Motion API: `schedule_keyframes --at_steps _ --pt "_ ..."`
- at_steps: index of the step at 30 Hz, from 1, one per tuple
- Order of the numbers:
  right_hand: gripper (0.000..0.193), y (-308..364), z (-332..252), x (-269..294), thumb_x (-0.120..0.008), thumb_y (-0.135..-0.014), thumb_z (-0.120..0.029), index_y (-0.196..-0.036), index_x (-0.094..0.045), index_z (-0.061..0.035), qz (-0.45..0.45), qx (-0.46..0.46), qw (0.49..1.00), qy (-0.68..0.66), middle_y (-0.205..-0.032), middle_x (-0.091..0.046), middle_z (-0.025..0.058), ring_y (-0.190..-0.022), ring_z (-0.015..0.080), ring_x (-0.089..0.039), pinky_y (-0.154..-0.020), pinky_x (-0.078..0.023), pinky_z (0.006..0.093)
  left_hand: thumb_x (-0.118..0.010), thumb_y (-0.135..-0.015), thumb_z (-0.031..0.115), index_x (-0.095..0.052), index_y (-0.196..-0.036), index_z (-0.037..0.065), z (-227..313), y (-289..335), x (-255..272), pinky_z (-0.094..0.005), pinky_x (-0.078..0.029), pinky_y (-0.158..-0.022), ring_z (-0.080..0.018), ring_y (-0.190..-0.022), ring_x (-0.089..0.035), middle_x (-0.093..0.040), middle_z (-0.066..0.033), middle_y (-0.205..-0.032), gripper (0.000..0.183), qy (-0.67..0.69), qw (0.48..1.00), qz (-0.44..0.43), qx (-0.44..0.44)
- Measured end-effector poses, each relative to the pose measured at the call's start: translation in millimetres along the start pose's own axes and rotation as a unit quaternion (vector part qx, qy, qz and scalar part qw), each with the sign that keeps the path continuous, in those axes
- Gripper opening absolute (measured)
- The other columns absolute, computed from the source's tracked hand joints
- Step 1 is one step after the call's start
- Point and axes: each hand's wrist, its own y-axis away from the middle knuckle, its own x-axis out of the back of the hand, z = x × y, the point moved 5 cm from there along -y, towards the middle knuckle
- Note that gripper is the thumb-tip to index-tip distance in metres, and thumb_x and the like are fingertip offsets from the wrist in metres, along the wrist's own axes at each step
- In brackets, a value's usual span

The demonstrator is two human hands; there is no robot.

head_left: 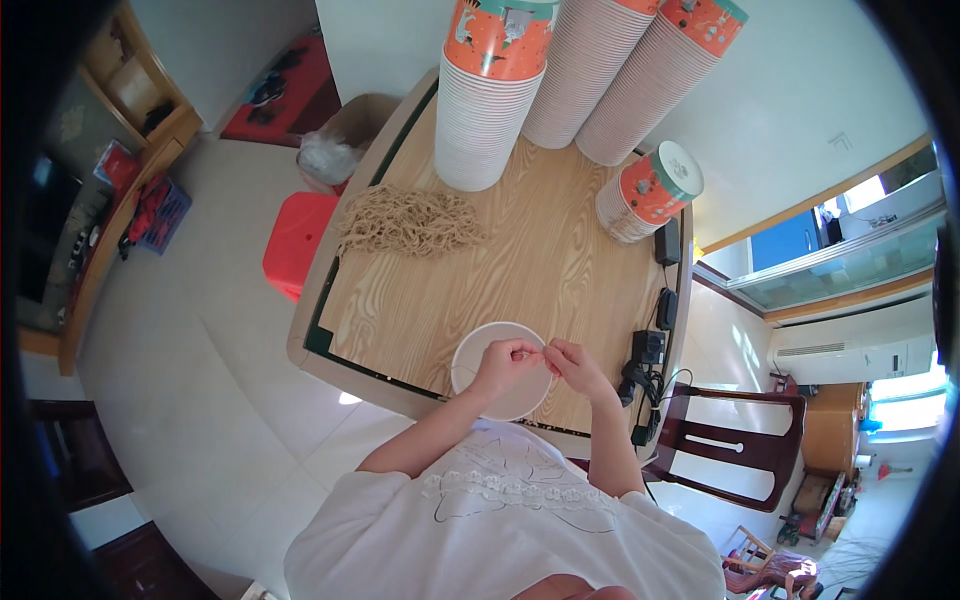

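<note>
Wood-grain table (540, 260), bowl (520, 393) beneath hands (503, 367).

bright daylight, glaring window (908, 412) at right, dark rounded edges

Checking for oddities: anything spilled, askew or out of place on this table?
Nothing looks spilled or damaged. The one untidy spot is the bunched black cables at the right edge of the table, beyond the right hand. The tall tub stacks seem to lean, possibly just lens distortion.

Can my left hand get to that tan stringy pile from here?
Probably yes: past the white bowl under the left hand, only bare tabletop seems to lie before the tan pile.
</note>
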Motion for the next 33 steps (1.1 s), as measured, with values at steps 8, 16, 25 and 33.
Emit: schedule_keyframes --at_steps 8,16,25,33 --pt "0.007 -2 7 4 -0.048 -0.086 -0.009 -0.082 -0.049 -0.0028 0.007 0.088 0.995 -0.055 -0.069 -0.048 -0.0005 -0.063 0.0067 -0.045 -0.057 -0.038 0.02 -0.064 -0.076 0.012 -0.064 -0.084 0.0 -9 -1 -3 -0.0199 -0.038 -0.051 -0.0045 -0.059 -0.048 -0.059 0.0008 -0.07 0.014 0.119 0.993 0.01 0.023" --pt "0.005 -2 12 13 -0.054 -0.081 -0.003 -0.083 -0.051 -0.0011 0.044 0.074 0.996 -0.004 -0.072 -0.053 0.0009 -0.066 0.0077 -0.05 -0.06 -0.042 0.0209 -0.065 -0.072 0.017 -0.065 -0.078 0.003 -15 -3 -5 -0.0251 -0.04 -0.048 -0.0079 -0.052 -0.048 -0.058 -0.0016 -0.061 0.015 -0.059 0.998 0.003 -0.026" --pt "0.005 -6 52 32 -0.058 -0.078 -0.003 -0.083 -0.056 -0.0013 0.095 0.019 0.993 0.074 -0.069 -0.056 0.001 -0.063 0.0083 -0.051 -0.059 -0.043 0.0211 -0.065 -0.068 0.022 -0.064 -0.074 0.006 -20 0 -11 -0.0331 -0.046 -0.056 -0.0238 -0.061 -0.059 -0.061 -0.0106 -0.068 0.017 -0.155 0.987 0.014 -0.028" --pt "0.008 -6 47 27 -0.059 -0.077 -0.003 -0.085 -0.06 -0.0006 0.082 0.008 0.993 0.089 -0.07 -0.058 0.0016 -0.064 0.0076 -0.052 -0.058 -0.043 0.0213 -0.063 -0.068 0.02 -0.064 -0.074 0.006 -22 0 -13 -0.0343 -0.047 -0.06 -0.0256 -0.067 -0.06 -0.062 -0.0114 -0.073 0.016 -0.171 0.984 0.012 -0.042"
